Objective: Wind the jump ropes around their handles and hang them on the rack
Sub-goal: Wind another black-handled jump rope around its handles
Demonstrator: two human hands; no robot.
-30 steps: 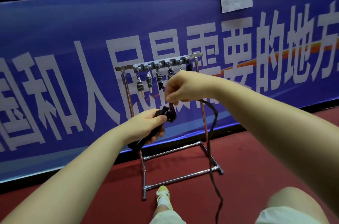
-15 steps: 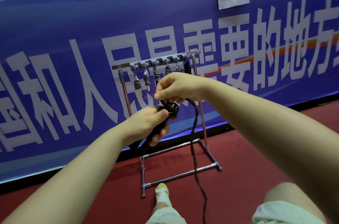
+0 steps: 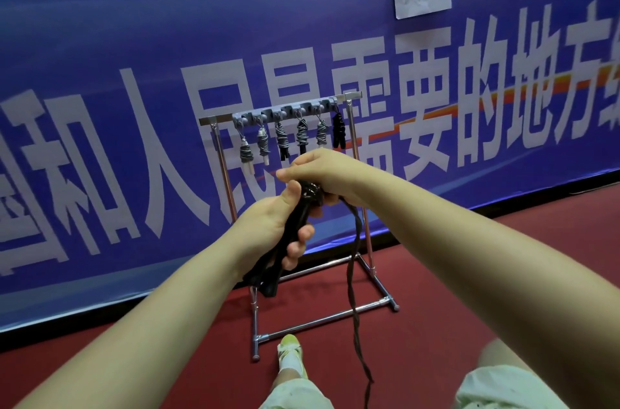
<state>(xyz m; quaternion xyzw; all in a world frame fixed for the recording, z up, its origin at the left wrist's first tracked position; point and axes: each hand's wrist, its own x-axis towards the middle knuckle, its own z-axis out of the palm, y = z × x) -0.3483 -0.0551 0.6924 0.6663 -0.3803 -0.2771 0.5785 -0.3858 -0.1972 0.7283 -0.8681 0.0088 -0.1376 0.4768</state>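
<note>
My left hand [image 3: 271, 227] grips the black handles [image 3: 291, 241] of a jump rope, held slanting in front of the rack. My right hand [image 3: 322, 170] is closed over the top of the handles, pinching the black rope [image 3: 353, 277] where a few turns sit around them. The loose rope hangs from under my right wrist down to the floor. Behind my hands stands the metal rack [image 3: 349, 97], with several wound jump ropes [image 3: 302, 133] hanging from its grey hooks, the rightmost one black.
A blue banner [image 3: 134, 73] with white characters runs along behind the rack. The floor [image 3: 453, 291] is dark red. My foot in a yellow-green shoe [image 3: 291, 350] rests beside the rack's base bar, and my knees show at the bottom edge.
My right hand has come down and left onto the top of the handles, carrying the rope around them. The hanging rope has swung in closer. My left hand kept its grip.
</note>
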